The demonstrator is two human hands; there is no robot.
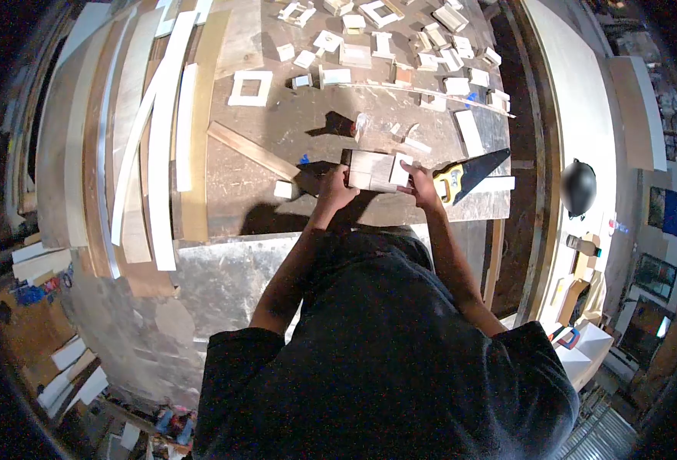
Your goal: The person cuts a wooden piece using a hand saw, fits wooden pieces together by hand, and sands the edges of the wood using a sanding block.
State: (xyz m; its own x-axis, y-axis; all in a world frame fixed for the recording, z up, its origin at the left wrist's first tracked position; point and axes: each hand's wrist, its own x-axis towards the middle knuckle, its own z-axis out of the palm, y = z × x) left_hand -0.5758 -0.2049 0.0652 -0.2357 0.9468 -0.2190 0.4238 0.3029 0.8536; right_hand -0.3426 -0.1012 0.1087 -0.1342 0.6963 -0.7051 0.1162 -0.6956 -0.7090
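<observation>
Near the front edge of the workbench [277, 218], a small wooden block assembly [371, 170] is held between both hands. My left hand [336, 190] grips its left end with the fingers closed round it. At the other end, my right hand [421, 184] is closed on a pale wooden piece [401, 169] that touches the assembly. Just right of that hand lies a handsaw [472, 178] with a yellow handle and dark blade. A small pale block [283, 189] and a wooden strip [250, 151] lie to the left.
Many small wooden pieces [355, 55] are scattered across the back of the bench. Long boards [193, 123] lie along its left side. A square wooden frame [250, 88] sits at the back left. To the right is another long surface [564, 100] with a dark round object [579, 188].
</observation>
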